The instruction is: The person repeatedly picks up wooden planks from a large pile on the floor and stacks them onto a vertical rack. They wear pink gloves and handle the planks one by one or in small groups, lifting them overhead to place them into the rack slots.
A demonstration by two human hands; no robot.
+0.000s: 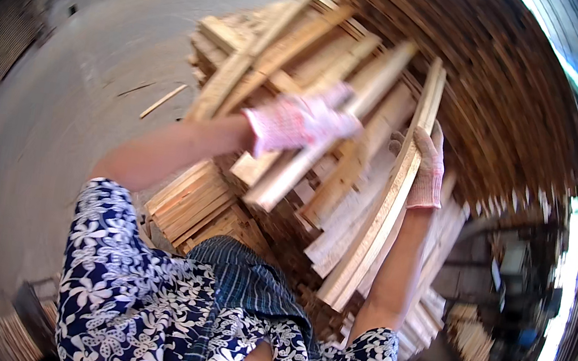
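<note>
Both my hands wear pale pinkish-white knit gloves. My right hand (428,166) is closed around the edge of a long narrow wooden board (379,225), with fingertips showing on its left side. The board slants from near my body up toward the far right. My left hand (304,120) is smeared by motion over another pale board (288,174); whether its fingers grip that board cannot be made out. A yellowish plank (348,177) lies between the two hands. More boards (265,57) lie at uneven angles on the stack to the far left of my left hand.
A tall stack of brown boards (491,83) rises at the far right. Neatly stacked wood (187,204) sits lower, near my left side. Thin wood scraps (163,101) lie on the grey floor (69,130). A loose wood pile (470,339) is at the lower right.
</note>
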